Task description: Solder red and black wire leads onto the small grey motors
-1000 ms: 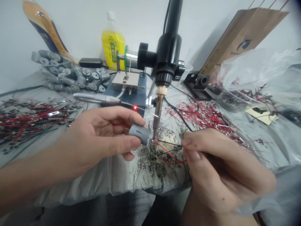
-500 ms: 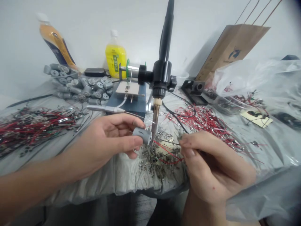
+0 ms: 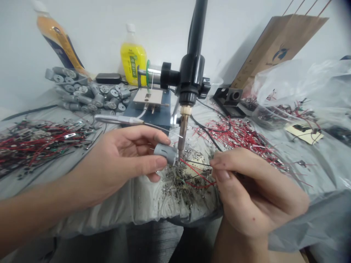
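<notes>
My left hand (image 3: 120, 160) pinches a small grey motor (image 3: 165, 153) between thumb and fingers, holding its end against the tip of the mounted soldering iron (image 3: 182, 135). My right hand (image 3: 255, 190) pinches red and black wires (image 3: 196, 172) that run leftward to the motor's end. Both hands hover over a patch of metal scraps (image 3: 181, 182) at the table's front edge. A thin solder feed tube (image 3: 120, 119) points toward the iron tip from the left.
A heap of grey motors (image 3: 87, 95) lies at the back left, and red wire bundles (image 3: 35, 140) at the left. More red wires (image 3: 238, 133), a plastic bag (image 3: 301, 91) and a brown paper bag (image 3: 276, 44) sit right. A yellow bottle (image 3: 133, 60) stands behind.
My hands keep their grips on the motor and wires at the iron tip. Only the view has shifted slightly; nothing on the table has moved.
</notes>
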The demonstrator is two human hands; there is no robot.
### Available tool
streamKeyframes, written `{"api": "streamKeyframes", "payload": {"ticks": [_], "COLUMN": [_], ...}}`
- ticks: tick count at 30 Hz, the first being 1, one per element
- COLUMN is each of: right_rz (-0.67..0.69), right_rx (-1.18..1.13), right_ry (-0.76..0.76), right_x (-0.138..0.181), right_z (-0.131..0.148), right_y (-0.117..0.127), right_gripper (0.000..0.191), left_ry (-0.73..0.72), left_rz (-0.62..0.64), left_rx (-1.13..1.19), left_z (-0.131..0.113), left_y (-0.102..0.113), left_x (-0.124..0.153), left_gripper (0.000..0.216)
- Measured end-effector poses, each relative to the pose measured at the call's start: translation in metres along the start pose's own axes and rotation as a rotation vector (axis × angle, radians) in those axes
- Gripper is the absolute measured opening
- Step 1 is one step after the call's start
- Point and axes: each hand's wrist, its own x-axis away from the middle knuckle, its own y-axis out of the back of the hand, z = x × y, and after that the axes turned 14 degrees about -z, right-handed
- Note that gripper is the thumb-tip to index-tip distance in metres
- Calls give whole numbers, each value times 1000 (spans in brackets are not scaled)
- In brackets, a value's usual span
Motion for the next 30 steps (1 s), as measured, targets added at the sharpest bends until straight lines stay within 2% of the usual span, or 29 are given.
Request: {"api": "streamKeyframes", "payload": {"ticks": [10,30], "right_rz": [12,33], "right_rx": [-69,-81], "right_ry": [38,65], "right_x": [-6,-7], "right_z": [2,1], "right_y": [-8,-10], "right_gripper": [28,28], "left_ry": [-67,-101], "left_rz": [18,16], "left_rx": [23,37], "left_z": [4,5], "left_y": [2,1], "left_x": [-2,-4], "left_gripper": [26,24]}}
